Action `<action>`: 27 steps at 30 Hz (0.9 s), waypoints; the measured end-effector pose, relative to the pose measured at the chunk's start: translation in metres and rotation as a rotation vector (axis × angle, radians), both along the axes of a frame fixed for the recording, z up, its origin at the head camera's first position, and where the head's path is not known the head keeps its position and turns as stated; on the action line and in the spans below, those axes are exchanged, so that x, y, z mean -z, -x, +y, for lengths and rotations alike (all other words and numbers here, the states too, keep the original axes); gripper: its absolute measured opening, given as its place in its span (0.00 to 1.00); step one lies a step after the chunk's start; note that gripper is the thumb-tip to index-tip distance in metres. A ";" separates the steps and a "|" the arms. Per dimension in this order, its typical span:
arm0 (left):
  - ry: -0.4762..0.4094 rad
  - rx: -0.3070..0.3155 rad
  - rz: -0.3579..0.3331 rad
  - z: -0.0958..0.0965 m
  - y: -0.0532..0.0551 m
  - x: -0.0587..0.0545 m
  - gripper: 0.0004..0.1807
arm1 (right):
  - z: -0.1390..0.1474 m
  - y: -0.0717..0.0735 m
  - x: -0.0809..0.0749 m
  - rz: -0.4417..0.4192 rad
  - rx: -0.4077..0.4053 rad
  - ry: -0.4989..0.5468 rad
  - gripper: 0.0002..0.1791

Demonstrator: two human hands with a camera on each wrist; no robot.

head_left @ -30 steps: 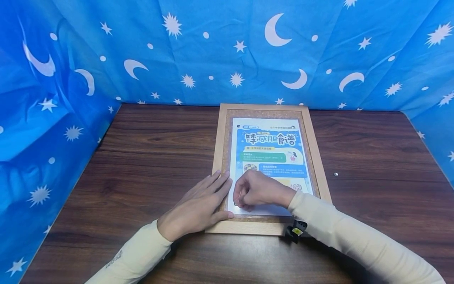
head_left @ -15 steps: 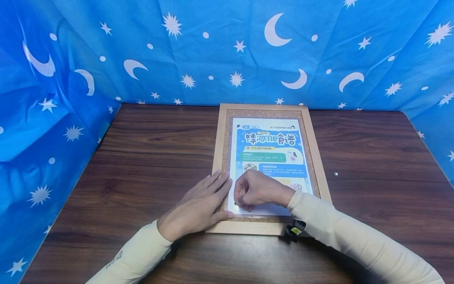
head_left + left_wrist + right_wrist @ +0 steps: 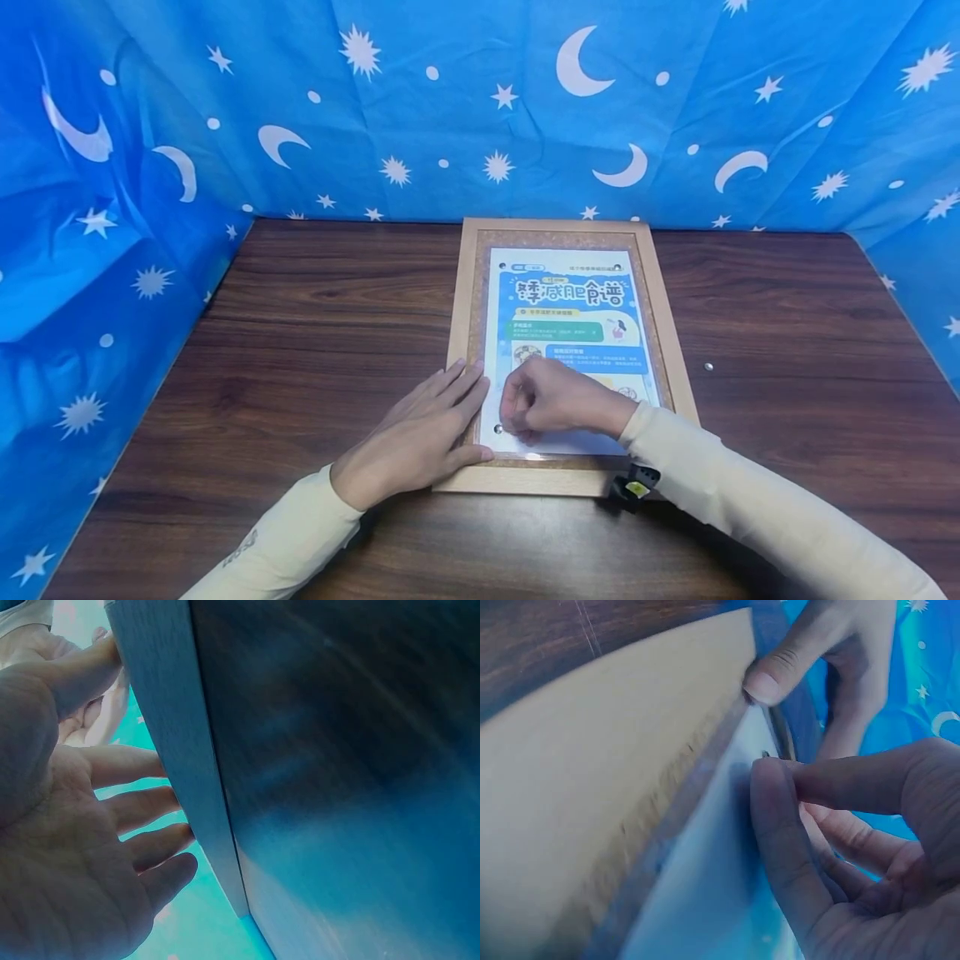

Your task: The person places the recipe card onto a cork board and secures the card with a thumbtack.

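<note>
A laminated sheet (image 3: 562, 329) with blue and green print lies on a cork board (image 3: 476, 342) in a pale wooden frame (image 3: 679, 367). Silver thumbtacks show at its top corners, and another thumbtack (image 3: 498, 429) sits at its lower left. My left hand (image 3: 420, 433) rests with straight fingers across the frame's left side, its thumb reaching the sheet's lower left corner. Just right of the lower tack is my right hand (image 3: 558, 400), fingers curled. In the right wrist view its thumb and index fingertips (image 3: 769, 784) meet, with nothing visible between them and the tack just beyond.
A loose thumbtack (image 3: 708, 367) lies on the dark wooden table (image 3: 322, 333), right of the frame. Blue cloth (image 3: 450, 108) with moons and stars hangs behind and at both sides. A black wrist camera (image 3: 636, 486) sits under my right wrist.
My right hand has shifted slightly right, away from the lower left thumbtack, whose head is now fully visible. The left hand keeps its place on the frame.
</note>
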State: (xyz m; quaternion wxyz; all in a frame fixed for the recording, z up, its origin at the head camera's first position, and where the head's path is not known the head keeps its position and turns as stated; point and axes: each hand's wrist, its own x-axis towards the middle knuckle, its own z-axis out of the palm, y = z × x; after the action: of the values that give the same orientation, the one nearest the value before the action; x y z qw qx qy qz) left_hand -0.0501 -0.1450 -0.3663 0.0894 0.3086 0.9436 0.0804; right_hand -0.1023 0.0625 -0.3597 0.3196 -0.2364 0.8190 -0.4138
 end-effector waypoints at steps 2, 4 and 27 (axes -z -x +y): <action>0.003 -0.001 0.000 0.000 0.000 0.000 0.44 | 0.008 0.001 -0.004 0.023 0.017 0.018 0.08; 0.004 -0.005 0.000 0.000 0.000 0.000 0.45 | 0.019 0.003 -0.008 0.027 0.047 0.041 0.07; -0.012 -0.007 -0.014 0.002 -0.001 -0.002 0.45 | 0.200 0.003 -0.006 0.339 0.460 -0.277 0.10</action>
State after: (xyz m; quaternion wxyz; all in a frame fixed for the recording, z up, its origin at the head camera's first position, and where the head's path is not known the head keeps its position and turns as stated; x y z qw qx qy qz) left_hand -0.0494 -0.1430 -0.3648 0.0940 0.3054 0.9434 0.0885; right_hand -0.1052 0.2621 -0.3535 0.1059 -0.0650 0.9411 -0.3144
